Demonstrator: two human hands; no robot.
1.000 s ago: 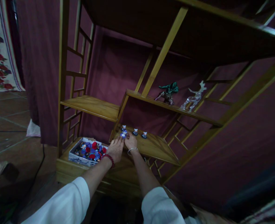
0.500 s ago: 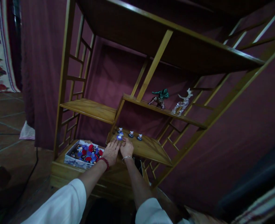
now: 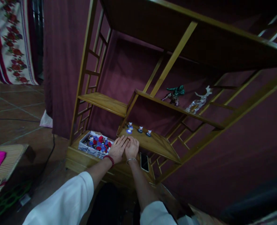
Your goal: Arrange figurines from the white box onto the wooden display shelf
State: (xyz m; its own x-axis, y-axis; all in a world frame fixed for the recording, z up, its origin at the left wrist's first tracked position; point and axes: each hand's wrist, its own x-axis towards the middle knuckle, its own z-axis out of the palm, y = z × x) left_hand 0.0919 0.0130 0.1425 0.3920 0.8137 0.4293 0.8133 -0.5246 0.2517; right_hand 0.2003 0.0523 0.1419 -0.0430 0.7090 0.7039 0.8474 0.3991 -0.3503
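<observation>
My left hand [image 3: 118, 149] is at the front edge of the lower shelf [image 3: 152, 145], back up, fingers stretched forward and nothing visible in them. Close against it, my right hand [image 3: 132, 148] has its fingers curled in; whatever they may hold is hidden. Just beyond the hands, a small purple-based figurine [image 3: 129, 130] stands on the shelf. Behind it is a dark-based figurine [image 3: 130, 124], with a second dark-based figurine [image 3: 140, 129] and a third dark-based figurine [image 3: 149, 133] to the right. Left of my hands, an open box [image 3: 89, 150] holds several red, blue and black figurines.
A phone [image 3: 144, 162] lies below the shelf, right of my hands. On the higher shelf stand a green and brown figure [image 3: 175, 94] and a clear deer figurine [image 3: 198, 101]. Wooden lattice [image 3: 91, 72] borders the unit. A cable [image 3: 49, 156] runs along the floor at left.
Both hands have drawn back from the purple-based figurine, which stays standing on the shelf. The view has shifted, showing more floor at left and the whole phone.
</observation>
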